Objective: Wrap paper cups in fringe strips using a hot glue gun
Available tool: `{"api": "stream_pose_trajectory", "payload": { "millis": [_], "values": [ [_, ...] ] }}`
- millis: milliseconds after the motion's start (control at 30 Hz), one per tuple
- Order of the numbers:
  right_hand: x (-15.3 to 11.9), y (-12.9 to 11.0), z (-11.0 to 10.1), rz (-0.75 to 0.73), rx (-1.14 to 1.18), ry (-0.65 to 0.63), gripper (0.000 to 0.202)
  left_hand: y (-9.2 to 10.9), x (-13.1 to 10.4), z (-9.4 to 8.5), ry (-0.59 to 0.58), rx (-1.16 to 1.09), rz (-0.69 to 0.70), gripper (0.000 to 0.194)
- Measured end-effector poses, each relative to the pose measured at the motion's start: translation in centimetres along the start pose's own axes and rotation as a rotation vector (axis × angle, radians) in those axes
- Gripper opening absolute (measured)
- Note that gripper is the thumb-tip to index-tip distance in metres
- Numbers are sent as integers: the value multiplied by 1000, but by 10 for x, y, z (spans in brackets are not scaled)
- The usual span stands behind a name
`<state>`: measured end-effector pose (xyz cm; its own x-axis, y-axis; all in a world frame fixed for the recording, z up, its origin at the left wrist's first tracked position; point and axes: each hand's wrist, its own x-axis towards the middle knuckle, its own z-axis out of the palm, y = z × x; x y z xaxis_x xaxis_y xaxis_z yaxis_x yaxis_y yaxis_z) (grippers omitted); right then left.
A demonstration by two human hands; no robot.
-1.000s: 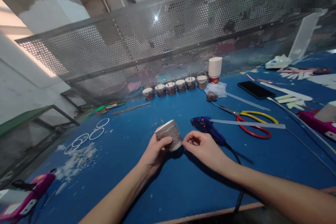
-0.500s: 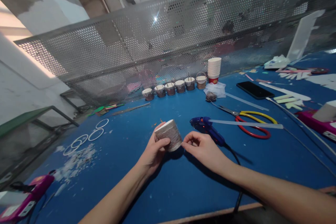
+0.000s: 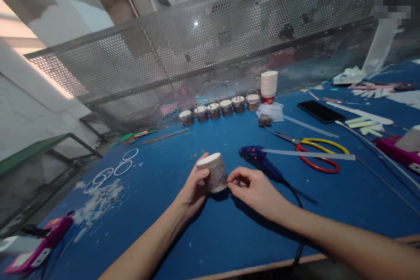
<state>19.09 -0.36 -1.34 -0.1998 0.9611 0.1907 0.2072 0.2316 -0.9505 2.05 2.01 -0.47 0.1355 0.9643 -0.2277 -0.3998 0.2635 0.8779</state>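
Observation:
My left hand (image 3: 194,186) holds a small cup (image 3: 216,174) wrapped in brownish-grey cord, its white rim tilted up. Close against the cup's right side, my right hand (image 3: 251,186) has thumb and forefinger pinched together; what lies between the fingertips is too small to make out. A blue glue gun (image 3: 262,162) with a long clear glue stick (image 3: 308,154) lies just beyond my right hand. Scissors (image 3: 316,153) with red and yellow handles are to its right.
Along the back stand several wrapped cups (image 3: 214,111) and a stack of white paper cups (image 3: 269,84). White rings (image 3: 123,168) and scraps (image 3: 101,201) lie at left. A black phone (image 3: 321,111) and pink power strips (image 3: 49,243) are at the sides.
The cup has turned in my left hand and now stands more upright, a little lower. My left thumb has moved up nearer the rim. My right hand remains beside the cup, still pinched.

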Motion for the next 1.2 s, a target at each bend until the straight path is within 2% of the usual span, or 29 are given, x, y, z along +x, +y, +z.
{"api": "stream_pose_trajectory", "payload": {
  "millis": [167, 267, 433, 500, 600, 667, 733, 800, 867, 900, 1033, 1200],
  "values": [
    [-2, -1, 0, -27, -48, 12, 8, -6, 0, 0, -25, 49, 7, 85],
    [-3, -2, 0, -36, -63, 22, 9, -8, 0, 0, -58, 79, 10, 91],
    [-5, -6, -4, -34, -97, 15, 8, -8, 2, -2, -33, 98, 28, 88],
    [-7, -6, -11, -27, -175, -38, 8, -5, 4, -4, -6, 83, 38, 81],
    [-14, -5, -30, -37, -368, -169, 7, 0, 7, -4, 18, 57, 64, 70],
    [-18, -2, -50, -3, -506, -203, 10, 3, 8, -5, 26, 46, 82, 65],
    [-21, 1, -72, 88, -662, -145, 24, 4, 9, -4, 35, 36, 93, 62],
    [-19, 6, -92, 165, -812, -25, 37, 4, 9, -4, 41, 21, 101, 61],
    [-13, 9, -104, 168, -840, 72, 36, 3, 9, -3, 46, 11, 103, 59],
    [-8, 10, -106, 151, -790, 81, 31, 3, 9, -3, 50, 10, 100, 59],
    [17, 17, -93, 83, -517, -2, 19, 1, 9, -3, 53, 21, 93, 59],
    [35, 30, -68, 74, -428, 54, 14, -2, 12, -8, 49, 41, 100, 55]
  ]
}}
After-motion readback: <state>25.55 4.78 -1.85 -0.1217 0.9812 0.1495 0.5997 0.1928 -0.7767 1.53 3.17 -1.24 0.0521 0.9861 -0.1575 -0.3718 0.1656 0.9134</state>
